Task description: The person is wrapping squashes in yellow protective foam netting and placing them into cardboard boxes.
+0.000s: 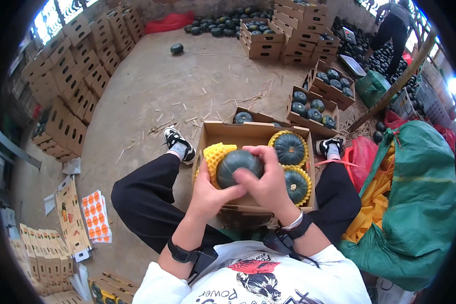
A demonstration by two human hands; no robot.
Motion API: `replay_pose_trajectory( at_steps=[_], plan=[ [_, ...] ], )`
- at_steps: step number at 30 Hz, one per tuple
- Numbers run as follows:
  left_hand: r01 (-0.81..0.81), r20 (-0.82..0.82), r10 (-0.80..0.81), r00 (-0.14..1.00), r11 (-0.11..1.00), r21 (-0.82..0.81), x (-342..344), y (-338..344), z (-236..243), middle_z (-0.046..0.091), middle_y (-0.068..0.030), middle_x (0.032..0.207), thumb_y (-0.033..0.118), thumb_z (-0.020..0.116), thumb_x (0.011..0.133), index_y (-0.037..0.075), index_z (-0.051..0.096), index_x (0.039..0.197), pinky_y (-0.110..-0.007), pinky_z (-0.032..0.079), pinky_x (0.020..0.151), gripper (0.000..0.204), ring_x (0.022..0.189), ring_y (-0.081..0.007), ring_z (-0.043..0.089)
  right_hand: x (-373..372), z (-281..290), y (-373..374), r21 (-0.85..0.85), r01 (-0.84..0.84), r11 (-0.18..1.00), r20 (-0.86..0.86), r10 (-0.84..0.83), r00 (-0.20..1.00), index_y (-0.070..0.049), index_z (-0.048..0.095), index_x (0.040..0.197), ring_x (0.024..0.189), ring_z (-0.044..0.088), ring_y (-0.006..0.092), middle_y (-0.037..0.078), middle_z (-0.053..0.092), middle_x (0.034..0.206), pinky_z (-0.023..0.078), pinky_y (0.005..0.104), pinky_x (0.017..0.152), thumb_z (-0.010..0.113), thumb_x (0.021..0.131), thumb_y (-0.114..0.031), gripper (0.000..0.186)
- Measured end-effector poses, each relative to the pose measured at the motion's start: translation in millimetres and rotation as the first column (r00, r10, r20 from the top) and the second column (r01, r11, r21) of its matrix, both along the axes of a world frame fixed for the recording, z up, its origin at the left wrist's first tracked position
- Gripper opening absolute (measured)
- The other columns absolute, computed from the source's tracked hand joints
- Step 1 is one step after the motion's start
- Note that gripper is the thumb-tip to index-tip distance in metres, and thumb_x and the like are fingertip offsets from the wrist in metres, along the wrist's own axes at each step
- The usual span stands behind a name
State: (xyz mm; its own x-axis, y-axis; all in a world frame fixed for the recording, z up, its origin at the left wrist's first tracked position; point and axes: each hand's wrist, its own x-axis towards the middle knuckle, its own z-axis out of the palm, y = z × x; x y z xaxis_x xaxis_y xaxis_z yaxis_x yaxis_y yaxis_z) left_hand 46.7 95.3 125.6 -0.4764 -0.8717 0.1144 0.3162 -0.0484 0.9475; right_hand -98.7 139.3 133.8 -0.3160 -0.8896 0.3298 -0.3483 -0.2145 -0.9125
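Note:
Above an open cardboard box (223, 133) between my legs, I hold a dark green pumpkin (228, 163) in both hands. A yellow foam net (214, 156) covers its left side. My left hand (207, 190) grips the netted side from below and the left. Against the bare right side, my right hand (269, 181) is closed, its thumb lying across the front. Two more green pumpkins, one farther (289, 147) and one nearer (295, 185), sit in yellow nets along the box's right side.
Boxes of pumpkins (314, 109) stand ahead to the right. A green sack (420, 197) of yellow foam nets (372, 202) lies at my right. Orange sticker sheets (96, 215) are on the floor left. Stacked cartons (71, 76) line the left wall. Another person (392, 35) bends at far right.

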Motion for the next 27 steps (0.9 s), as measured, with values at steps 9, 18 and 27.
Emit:
replay_pose_trajectory(
  at_steps=[9,18,27],
  plan=[
    [0.304,-0.242,-0.254,0.936,0.932,0.198,0,3,17,0.050,-0.0107,0.128,0.006,0.085,0.056,0.001,0.032,0.137,-0.034,0.038,0.103,0.098,0.118,-0.0223,0.050,-32,-26,-19,0.165,-0.183,0.969,0.855,-0.048,0.517,0.000,0.061,0.104,0.091,0.058,0.0112,0.007,0.062,0.105,0.048,0.0274,0.080,0.051,0.093,-0.016,0.022],
    [0.122,-0.068,-0.111,0.991,0.976,0.183,8,-5,25,0.049,-0.0108,0.126,0.004,0.080,0.067,0.003,0.030,0.139,-0.032,0.041,0.100,0.087,0.116,-0.0195,0.051,-24,6,-12,0.191,0.095,0.977,0.067,-0.110,0.992,0.003,0.058,0.110,0.084,0.059,0.0107,0.004,0.063,0.095,0.049,0.0259,0.075,0.053,0.095,-0.021,0.029],
    [0.093,0.219,-0.099,0.971,0.995,0.037,15,-5,13,0.042,-0.0143,0.133,0.022,0.085,0.065,0.005,0.028,0.141,-0.039,0.035,0.105,0.097,0.125,-0.0264,0.043,-3,-13,-11,-0.097,-0.472,0.876,0.995,0.095,-0.028,0.001,0.056,0.117,0.098,0.063,0.0202,0.013,0.060,0.118,0.051,0.0356,0.089,0.036,0.100,-0.035,0.045]
  ],
)
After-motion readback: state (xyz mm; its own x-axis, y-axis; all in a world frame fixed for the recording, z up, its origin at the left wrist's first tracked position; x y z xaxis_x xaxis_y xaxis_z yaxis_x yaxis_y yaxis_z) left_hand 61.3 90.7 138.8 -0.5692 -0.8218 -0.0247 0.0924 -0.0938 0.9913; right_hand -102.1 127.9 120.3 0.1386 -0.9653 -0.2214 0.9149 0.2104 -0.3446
